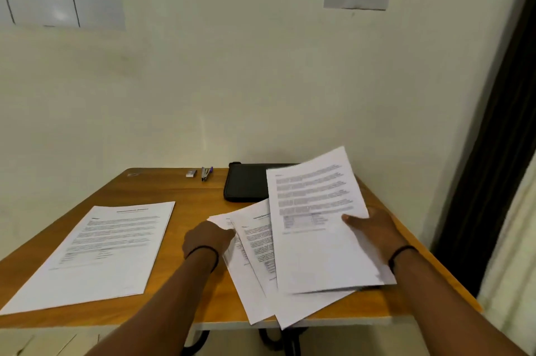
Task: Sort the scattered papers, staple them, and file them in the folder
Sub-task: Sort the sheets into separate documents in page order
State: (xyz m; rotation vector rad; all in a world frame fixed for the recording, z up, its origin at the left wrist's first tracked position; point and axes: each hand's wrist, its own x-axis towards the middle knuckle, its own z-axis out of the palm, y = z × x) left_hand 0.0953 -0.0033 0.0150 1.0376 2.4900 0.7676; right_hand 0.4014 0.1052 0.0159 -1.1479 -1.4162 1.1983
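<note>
White sheet (pixel 316 228) in right hand (pixel 374 229) – long axis tilted away-left.

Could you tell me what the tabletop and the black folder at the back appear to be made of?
The tabletop looks like wood or wood-look laminate: warm brown, faint grain, slight sheen. The black folder seems to be matte fabric or faux leather, with soft rounded edges; the blur leaves it open.

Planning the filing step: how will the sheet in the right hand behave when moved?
Probably floppy: the raised sheet is held by the right hand at one edge only. Likely light, and apt to slide over the papers beneath.
</note>
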